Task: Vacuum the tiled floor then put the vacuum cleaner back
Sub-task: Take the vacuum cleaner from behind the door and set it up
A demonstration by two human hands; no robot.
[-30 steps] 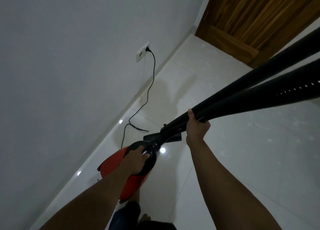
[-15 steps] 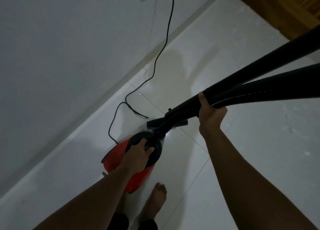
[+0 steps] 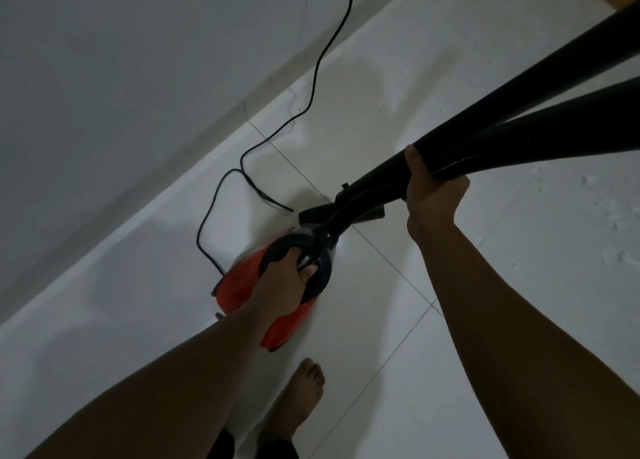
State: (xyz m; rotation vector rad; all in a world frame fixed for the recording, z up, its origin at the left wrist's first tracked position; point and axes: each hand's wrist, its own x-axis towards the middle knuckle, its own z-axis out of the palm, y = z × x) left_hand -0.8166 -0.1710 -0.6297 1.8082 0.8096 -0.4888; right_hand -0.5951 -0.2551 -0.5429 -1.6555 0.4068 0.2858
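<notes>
The red vacuum cleaner [image 3: 242, 285] hangs low over the white tiled floor [image 3: 467, 302], close to the wall. My left hand [image 3: 284, 278] grips its black handle ring from above. My right hand [image 3: 433, 192] grips the black tube and the folded hose [image 3: 519, 129], which run up to the right and out of view. A black floor nozzle [image 3: 311, 214] shows just beyond the cleaner's body.
The black power cord [image 3: 311, 88] trails from the top of the view down along the floor to the cleaner. A grey wall [image 3: 121, 77] stands on the left with a skirting along its base. My bare foot [image 3: 301, 396] stands below the cleaner.
The view has tilted downward: the wall socket and the wooden door have left the frame. My foot has come into view. Both hands keep their hold on the cleaner and tube.
</notes>
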